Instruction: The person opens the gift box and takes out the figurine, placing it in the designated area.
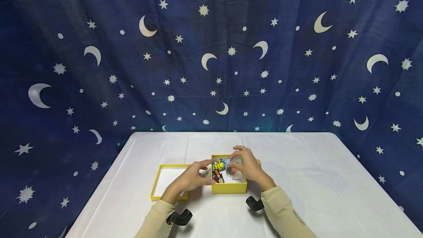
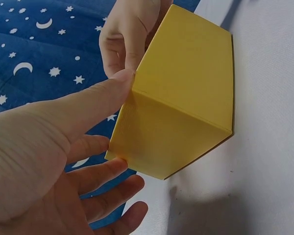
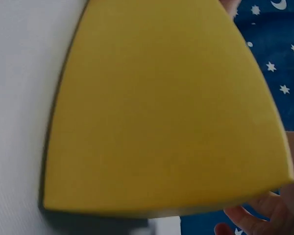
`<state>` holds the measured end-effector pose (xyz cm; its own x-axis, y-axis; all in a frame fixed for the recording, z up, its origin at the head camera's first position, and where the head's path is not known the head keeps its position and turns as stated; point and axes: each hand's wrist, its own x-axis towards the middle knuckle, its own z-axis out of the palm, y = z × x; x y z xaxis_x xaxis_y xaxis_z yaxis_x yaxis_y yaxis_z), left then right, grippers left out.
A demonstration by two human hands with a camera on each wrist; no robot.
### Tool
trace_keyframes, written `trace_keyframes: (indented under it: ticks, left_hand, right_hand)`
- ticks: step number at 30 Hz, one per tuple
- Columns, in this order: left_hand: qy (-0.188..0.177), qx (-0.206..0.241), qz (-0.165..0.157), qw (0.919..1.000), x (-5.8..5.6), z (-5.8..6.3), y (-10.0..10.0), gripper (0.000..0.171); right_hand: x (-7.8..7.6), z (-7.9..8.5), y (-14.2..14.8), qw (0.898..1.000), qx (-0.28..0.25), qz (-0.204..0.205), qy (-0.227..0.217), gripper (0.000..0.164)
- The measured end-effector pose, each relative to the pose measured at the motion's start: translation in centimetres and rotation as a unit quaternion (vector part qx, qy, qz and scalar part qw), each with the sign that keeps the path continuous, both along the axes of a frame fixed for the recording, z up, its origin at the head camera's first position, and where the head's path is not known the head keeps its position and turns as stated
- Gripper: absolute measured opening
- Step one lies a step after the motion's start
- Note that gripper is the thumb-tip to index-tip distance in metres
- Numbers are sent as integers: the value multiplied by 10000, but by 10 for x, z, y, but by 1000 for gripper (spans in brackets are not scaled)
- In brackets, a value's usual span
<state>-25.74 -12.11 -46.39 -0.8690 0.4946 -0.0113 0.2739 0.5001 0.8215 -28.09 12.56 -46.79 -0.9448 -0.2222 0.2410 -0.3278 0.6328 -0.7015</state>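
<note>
A yellow box (image 1: pixel 229 188) with a white inside stands on the table, holding several small toy figures. Among them are a yellow-and-blue figure (image 1: pixel 218 165), a red-and-black figure (image 1: pixel 218 176) and a pinkish figure with a pale base (image 1: pixel 236 174). My left hand (image 1: pixel 194 177) rests against the box's left side, thumb at the near corner and fingers loosely spread along the wall. Reaching in over the right rim, my right hand (image 1: pixel 248 165) pinches a light blue figure (image 1: pixel 227 162) between thumb and index finger. Box walls hide the figures in both wrist views.
A shallow yellow-edged lid (image 1: pixel 161 181), white inside, lies left of the box, partly behind my left hand and forearm. White cloth covers the table (image 1: pixel 307 183). A dark blue curtain (image 1: pixel 211 65) with moons and stars hangs behind and at both sides.
</note>
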Motion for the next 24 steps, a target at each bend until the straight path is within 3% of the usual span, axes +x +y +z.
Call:
trace_keyframes:
  ticks: [6,14,24]
  left_hand:
    - [37,21,-50,10000,0,-1,-1,73]
    - [77,92,-48,9999,-1,-2,-1,74]
    - [110,90,-89,9999,-1,-3,-2,75]
  right_hand:
    - [1,9,9,9992,-373,117,62,7]
    - [1,18,17,9988,-474,100,4,7]
    - [-1,18,28,9985,-529,111,58,7]
